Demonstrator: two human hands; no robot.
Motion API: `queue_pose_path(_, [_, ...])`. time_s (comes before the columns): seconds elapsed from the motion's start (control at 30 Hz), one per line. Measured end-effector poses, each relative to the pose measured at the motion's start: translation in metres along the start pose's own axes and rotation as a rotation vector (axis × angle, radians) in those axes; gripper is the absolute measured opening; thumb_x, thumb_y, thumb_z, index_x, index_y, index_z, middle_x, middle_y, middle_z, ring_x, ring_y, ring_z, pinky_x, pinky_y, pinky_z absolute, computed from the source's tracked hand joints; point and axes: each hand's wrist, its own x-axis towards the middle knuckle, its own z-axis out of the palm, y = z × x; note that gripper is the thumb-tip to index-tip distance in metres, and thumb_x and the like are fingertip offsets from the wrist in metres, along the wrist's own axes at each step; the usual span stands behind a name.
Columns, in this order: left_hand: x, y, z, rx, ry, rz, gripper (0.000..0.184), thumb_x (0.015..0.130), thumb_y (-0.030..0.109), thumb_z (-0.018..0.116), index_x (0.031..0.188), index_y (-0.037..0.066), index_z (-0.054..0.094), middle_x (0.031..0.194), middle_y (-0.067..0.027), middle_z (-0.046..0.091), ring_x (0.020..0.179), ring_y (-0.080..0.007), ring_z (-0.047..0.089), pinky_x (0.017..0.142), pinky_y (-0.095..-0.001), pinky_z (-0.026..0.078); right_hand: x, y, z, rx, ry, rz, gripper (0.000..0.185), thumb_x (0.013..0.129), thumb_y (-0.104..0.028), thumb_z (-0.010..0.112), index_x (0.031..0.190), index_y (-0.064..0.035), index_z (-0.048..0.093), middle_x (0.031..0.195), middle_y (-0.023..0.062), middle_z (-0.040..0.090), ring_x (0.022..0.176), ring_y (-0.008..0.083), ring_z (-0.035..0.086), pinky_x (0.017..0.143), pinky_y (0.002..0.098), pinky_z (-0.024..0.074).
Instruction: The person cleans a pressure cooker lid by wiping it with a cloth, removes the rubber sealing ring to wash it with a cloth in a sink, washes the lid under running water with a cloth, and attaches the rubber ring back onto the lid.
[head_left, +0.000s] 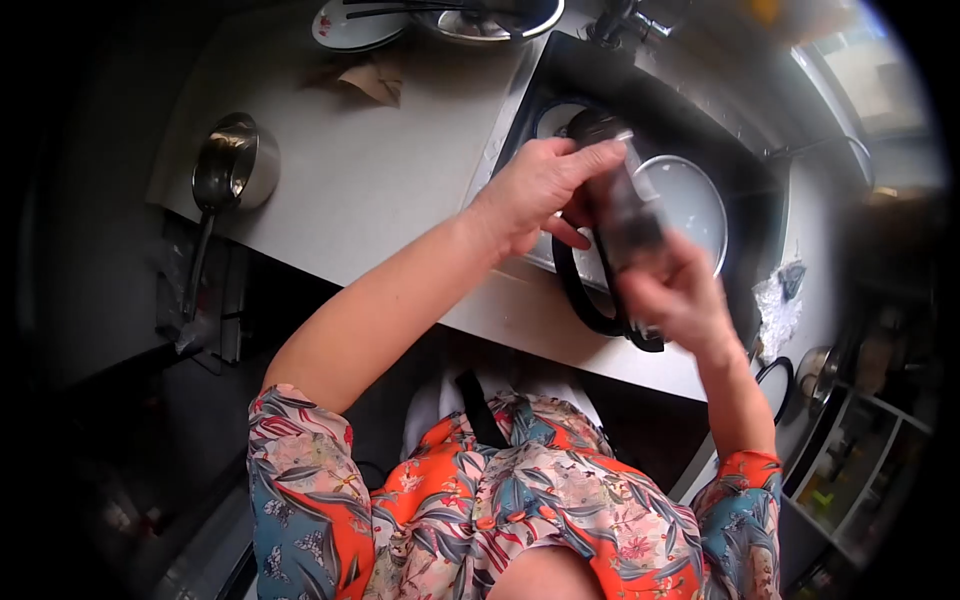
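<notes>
Over the sink (545, 85), my left hand (545, 190) grips the upper end of a dark cylindrical object (625, 215), its thumb laid across the top. My right hand (670, 295), smeared by motion, is closed at the object's lower end. The object looks like a dark container, but its details are blurred. A black curved handle or rim (580, 290) shows just below my hands at the sink's front edge. Behind the object, a round pale lid or dish (690, 205) lies in the sink. Part of another round item (560, 117) shows behind my left hand.
A steel saucepan (255, 165) stands at the counter's left, its handle over the edge. Stacked plates (345, 28), brown paper (375, 82) and a metal bowl with chopsticks (490, 25) are at the back. A faucet (625, 20) rises behind the sink; crumpled plastic (780, 305) lies right.
</notes>
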Motion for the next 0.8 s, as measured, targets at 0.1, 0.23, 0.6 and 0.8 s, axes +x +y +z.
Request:
queue_pose_path(0.1, [0.01, 0.005, -0.009, -0.04, 0.075, 0.146, 0.054, 0.083, 0.039, 0.06, 0.115, -0.002, 0.048, 0.099, -0.0112, 0.057, 0.087, -0.0209, 0.06, 0.061, -0.0321, 0.053, 0.007, 0.002, -0.045, 0.313, 0.144, -0.226, 0.031, 0.076, 0.002, 0.061, 0.106, 0.0032, 0.056, 0.091, 0.0077, 0.063, 0.073, 0.0115, 0.061, 0.067, 0.025, 0.0519])
queue_pose_path(0.23, [0.005, -0.018, -0.043, -0.073, 0.228, 0.276, 0.052, 0.084, 0.034, 0.06, 0.119, -0.002, 0.046, 0.1, -0.0107, 0.057, 0.089, -0.0202, 0.059, 0.067, -0.0307, 0.05, 0.003, 0.017, -0.078, 0.538, 0.18, -0.359, 0.029, 0.076, -0.004, 0.063, 0.103, 0.0047, 0.058, 0.091, 0.0116, 0.065, 0.077, 0.0163, 0.064, 0.072, 0.0281, 0.0524])
queue_pose_path(0.6, [0.035, -0.091, -0.028, -0.553, -0.057, -0.047, 0.059, 0.082, 0.045, 0.06, 0.123, 0.005, 0.047, 0.114, -0.0093, 0.053, 0.099, -0.0209, 0.053, 0.085, -0.0385, 0.043, 0.001, 0.084, -0.092, 1.296, 0.202, -0.51, 0.033, 0.078, -0.015, 0.053, 0.104, 0.0053, 0.058, 0.104, 0.0188, 0.062, 0.095, 0.0292, 0.06, 0.088, 0.0413, 0.0471])
queue_pose_path(0.8, [0.041, -0.1, -0.01, -0.876, -0.274, 0.121, 0.049, 0.079, 0.024, 0.067, 0.12, 0.004, 0.049, 0.116, -0.0083, 0.058, 0.11, -0.0239, 0.051, 0.1, -0.0377, 0.036, 0.01, 0.117, -0.089, 1.39, 0.128, -0.494, 0.045, 0.077, -0.019, 0.054, 0.115, 0.0055, 0.053, 0.111, 0.0205, 0.059, 0.099, 0.0311, 0.058, 0.089, 0.0423, 0.0464])
